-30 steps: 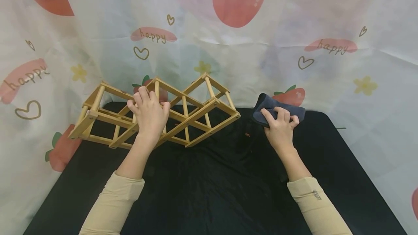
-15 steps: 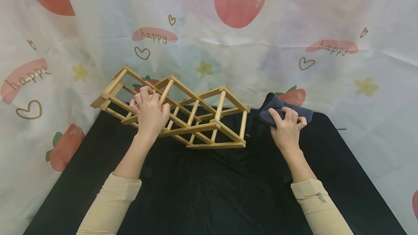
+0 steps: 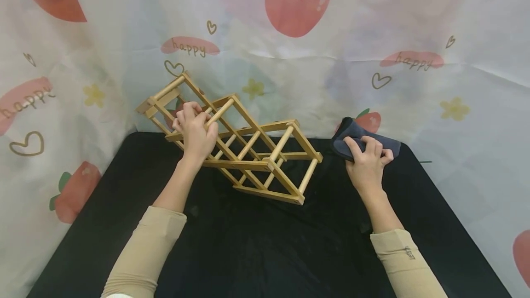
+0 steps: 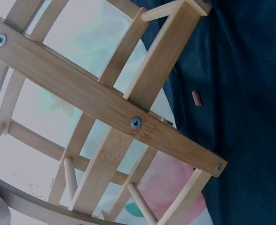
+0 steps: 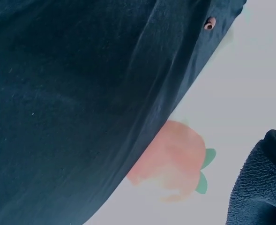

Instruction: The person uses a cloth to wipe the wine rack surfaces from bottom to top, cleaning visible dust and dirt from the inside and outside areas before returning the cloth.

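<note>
My left hand (image 3: 196, 134) grips a wooden folding wine rack (image 3: 236, 164) by a dowel near its upper left part. The rack is tilted, its left end raised and its right end lower over the black table. In the left wrist view the slats of the rack (image 4: 81, 86) and their metal rivets fill much of the picture. My right hand (image 3: 368, 164) holds a folded dark blue cloth (image 3: 352, 130), fingers pressed into it, to the right of the rack. The fuzzy cloth (image 5: 259, 187) shows at the right wrist view's lower right corner.
A black cloth covers the table (image 3: 265, 252). A pale printed curtain (image 3: 314, 86) hangs right behind its far edge. On the table near that edge lies a small reddish-brown tube-like piece (image 5: 210, 23), also visible in the left wrist view.
My left hand has turned and tilted the rack: its left end has risen and moved right, its right end has come lower and nearer. My right hand with the cloth has shifted right.
</note>
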Available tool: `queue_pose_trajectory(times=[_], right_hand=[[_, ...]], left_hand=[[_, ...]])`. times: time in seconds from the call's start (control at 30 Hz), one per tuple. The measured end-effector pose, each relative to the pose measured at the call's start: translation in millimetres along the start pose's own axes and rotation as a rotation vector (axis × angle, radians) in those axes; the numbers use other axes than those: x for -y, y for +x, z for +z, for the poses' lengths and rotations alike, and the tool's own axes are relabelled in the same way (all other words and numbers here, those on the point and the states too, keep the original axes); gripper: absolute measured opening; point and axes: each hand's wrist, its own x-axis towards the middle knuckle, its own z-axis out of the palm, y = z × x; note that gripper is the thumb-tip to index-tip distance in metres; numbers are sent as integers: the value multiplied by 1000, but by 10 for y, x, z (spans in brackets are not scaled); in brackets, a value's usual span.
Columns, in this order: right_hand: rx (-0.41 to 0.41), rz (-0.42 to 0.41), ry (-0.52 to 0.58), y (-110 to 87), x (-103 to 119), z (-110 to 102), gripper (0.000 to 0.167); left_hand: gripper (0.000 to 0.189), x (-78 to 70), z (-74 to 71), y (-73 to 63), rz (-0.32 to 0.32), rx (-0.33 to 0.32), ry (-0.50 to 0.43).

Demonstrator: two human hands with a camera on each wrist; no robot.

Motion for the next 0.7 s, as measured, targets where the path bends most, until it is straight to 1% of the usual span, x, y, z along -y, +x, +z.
queue_pose_trajectory(times=[0.2,0.37,0.43,0.47,0.53,0.63,0.7], right_hand=[[-5,-3,3,-9,-37,-31,31],[-17,-10,9,-13,-45,-20,30],[-20,-13,8,-16,-47,-9,29],[-23,-13,8,-17,-47,-3,29],[-29,-12,8,-19,-45,8,29],[-32,-9,11,-39,-43,29,29],[-32,-10,13,-61,-44,46,29]], left_hand=[[22,20,62,60,-19,20,-51],[21,50,76,68,-50,40,-105],[21,65,70,71,-54,61,-96],[21,75,64,76,-48,78,-74],[21,95,44,89,-24,120,2],[22,111,6,114,15,190,165],[23,105,-17,123,24,234,257]])
